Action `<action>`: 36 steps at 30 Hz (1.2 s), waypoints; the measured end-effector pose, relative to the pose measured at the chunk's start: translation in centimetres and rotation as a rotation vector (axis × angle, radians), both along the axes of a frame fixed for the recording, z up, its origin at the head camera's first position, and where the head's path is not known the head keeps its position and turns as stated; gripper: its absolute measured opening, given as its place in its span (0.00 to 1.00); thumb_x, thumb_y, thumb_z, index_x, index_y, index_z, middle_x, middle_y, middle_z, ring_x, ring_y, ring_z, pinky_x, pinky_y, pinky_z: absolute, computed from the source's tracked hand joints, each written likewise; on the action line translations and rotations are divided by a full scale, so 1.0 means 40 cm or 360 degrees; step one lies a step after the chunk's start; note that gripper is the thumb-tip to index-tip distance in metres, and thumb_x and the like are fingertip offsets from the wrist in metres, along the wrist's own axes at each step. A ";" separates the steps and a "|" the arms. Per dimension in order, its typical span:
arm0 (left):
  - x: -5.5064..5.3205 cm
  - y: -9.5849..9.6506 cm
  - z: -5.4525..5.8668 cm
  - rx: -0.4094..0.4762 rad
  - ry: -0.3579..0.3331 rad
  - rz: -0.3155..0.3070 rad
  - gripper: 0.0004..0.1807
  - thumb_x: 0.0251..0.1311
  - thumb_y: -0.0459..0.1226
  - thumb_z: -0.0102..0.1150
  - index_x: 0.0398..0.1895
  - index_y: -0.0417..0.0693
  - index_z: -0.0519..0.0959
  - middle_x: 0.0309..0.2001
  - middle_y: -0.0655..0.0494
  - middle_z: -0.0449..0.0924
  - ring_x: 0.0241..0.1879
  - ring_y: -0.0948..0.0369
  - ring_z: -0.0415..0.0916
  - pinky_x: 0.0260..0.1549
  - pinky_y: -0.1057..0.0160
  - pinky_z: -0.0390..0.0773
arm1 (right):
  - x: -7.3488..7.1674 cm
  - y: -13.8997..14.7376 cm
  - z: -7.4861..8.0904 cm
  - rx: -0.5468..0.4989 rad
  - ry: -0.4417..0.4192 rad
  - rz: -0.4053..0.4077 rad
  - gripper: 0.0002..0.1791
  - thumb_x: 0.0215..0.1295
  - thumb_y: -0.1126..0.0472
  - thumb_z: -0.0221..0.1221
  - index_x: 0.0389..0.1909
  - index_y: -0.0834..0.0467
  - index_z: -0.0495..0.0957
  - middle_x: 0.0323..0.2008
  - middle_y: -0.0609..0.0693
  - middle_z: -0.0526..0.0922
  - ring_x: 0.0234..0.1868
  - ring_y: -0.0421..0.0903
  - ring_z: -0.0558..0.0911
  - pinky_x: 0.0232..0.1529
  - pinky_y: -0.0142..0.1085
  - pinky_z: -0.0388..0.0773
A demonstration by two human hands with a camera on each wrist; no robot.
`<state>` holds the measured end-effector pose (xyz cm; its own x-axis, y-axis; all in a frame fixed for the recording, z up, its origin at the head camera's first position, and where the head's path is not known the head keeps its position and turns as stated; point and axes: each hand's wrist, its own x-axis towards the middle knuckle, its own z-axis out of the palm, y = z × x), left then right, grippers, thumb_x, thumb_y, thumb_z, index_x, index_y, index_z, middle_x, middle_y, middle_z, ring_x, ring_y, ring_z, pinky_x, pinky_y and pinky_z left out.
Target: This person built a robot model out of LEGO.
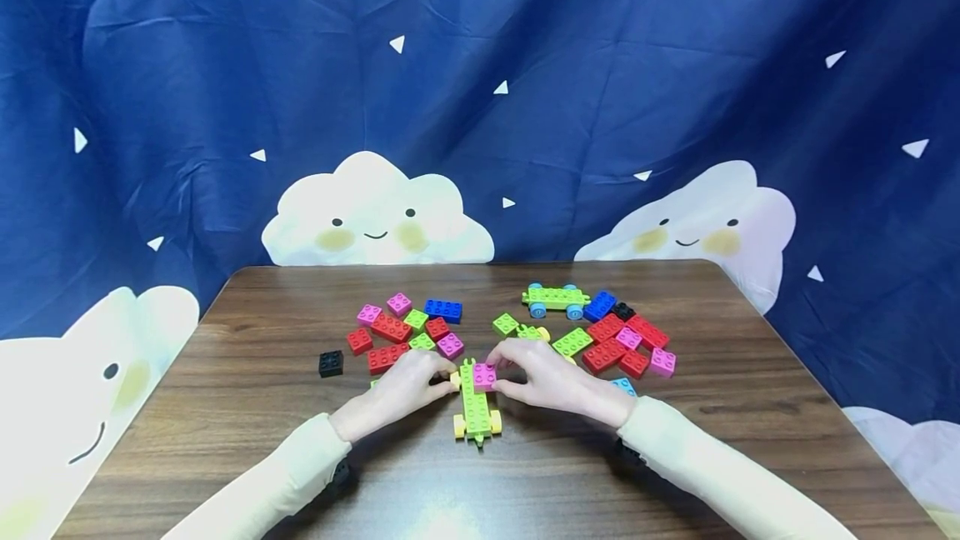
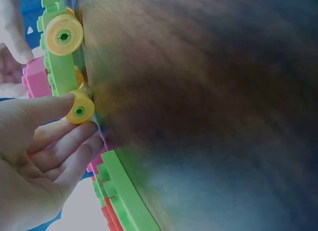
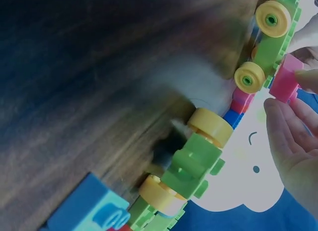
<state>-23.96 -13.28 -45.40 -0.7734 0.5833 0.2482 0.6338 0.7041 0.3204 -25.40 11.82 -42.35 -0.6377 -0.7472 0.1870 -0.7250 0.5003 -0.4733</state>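
A green toy car base (image 1: 476, 411) with yellow wheels (image 1: 460, 427) stands on the table between the two hands. With thumb and fingers, my left hand (image 1: 408, 380) pinches the front left yellow wheel (image 2: 82, 108) of this base. My right hand (image 1: 540, 375) pinches a pink brick (image 1: 484, 377) between thumb and fingers. That pink brick (image 3: 286, 79) is against the studded top of the base near its far end, sticking out to the right. Whether it is fully pressed down I cannot tell.
Red, pink, green and blue bricks lie in a left group (image 1: 392, 327) and a right group (image 1: 606, 330). Behind them is a green base with blue wheels (image 1: 555, 298). A black brick (image 1: 331, 363) lies at the left, and a light blue brick (image 3: 84, 206) is by the right wrist.
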 end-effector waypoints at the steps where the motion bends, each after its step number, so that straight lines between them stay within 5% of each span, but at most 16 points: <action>1: 0.000 0.000 0.000 0.0003 0.0002 0.0000 0.08 0.59 0.38 0.67 0.39 0.45 0.87 0.35 0.56 0.89 0.35 0.62 0.83 0.38 0.62 0.81 | 0.000 -0.001 0.000 0.0005 0.0010 0.0007 0.14 0.62 0.58 0.66 0.48 0.55 0.79 0.44 0.48 0.86 0.44 0.44 0.86 0.48 0.39 0.84; 36: 0.003 0.003 0.004 0.0002 0.0004 0.0015 0.08 0.58 0.38 0.68 0.39 0.44 0.87 0.34 0.54 0.89 0.34 0.61 0.84 0.38 0.62 0.82 | 0.000 -0.028 -0.019 0.0048 0.0089 0.0027 0.14 0.64 0.57 0.65 0.49 0.54 0.78 0.45 0.46 0.85 0.45 0.41 0.84 0.48 0.33 0.82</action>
